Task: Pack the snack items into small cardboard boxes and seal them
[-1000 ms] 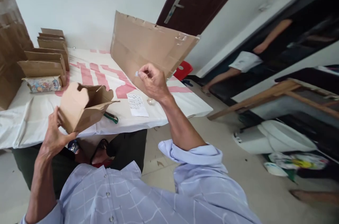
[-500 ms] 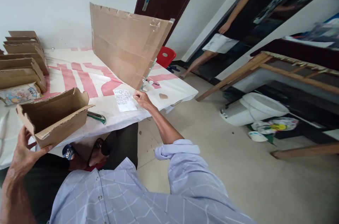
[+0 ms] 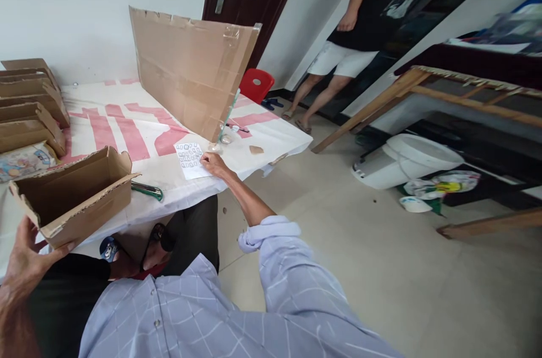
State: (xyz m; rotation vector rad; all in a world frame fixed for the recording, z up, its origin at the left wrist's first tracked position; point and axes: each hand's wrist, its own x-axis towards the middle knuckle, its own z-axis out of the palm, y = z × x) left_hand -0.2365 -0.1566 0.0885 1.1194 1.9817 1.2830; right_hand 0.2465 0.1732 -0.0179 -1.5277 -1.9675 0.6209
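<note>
My left hand (image 3: pixel 31 253) grips the near left corner of an open, long cardboard box (image 3: pixel 84 200), thumb along its front side and fingers at its end. The box rests at the table's front edge, its inside dark. My right hand (image 3: pixel 214 165) has its fingers pinched together at the right edge of a white paper sheet (image 3: pixel 190 169), which bears rows of small outlined shapes. Whatever lies between those fingertips is too small to tell. A green utility knife (image 3: pixel 147 190) lies just right of the box.
A large cardboard panel (image 3: pixel 186 70) stands upright on the table (image 3: pixel 271 143). Several cardboard boxes (image 3: pixel 29 104) and a printed packet (image 3: pixel 27 161) sit at the left. A cardboard scrap (image 3: pixel 256 149) lies right. A person (image 3: pixel 351 25) stands beyond a red chair (image 3: pixel 256 84); a white bucket (image 3: pixel 406 160) is on the floor.
My view has shifted slightly right. My right hand has come a little closer onto the sheet's right edge. The person in the doorway has stepped nearer. My left hand keeps holding the box.
</note>
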